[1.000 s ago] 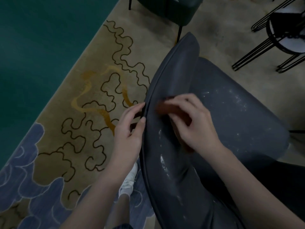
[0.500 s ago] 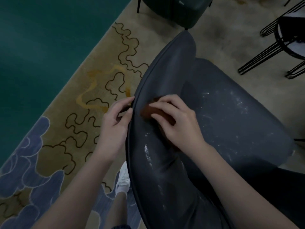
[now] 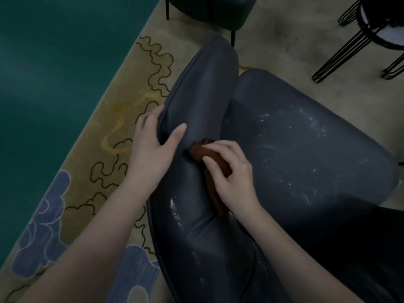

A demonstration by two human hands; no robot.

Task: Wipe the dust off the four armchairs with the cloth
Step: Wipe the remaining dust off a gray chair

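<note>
Dust shows as pale streaks and specks on the dark grey armchair (image 3: 295, 154) I am looking down on — thickest on the seat to the right of my right hand (image 3: 231, 171), with another whitish smear on the backrest just below both hands. My right hand lies curled over the rust-brown cloth (image 3: 197, 150), pressing it against the inner face of the backrest; the cloth's bunched end pokes out beyond the fingertips toward my left hand (image 3: 153, 145). That left hand clasps the backrest's rounded edge, thumb on the inside, fingers wrapped behind. Beyond both hands stands a second dark armchair (image 3: 209, 9), on the patterned carpet (image 3: 122, 106).
</note>
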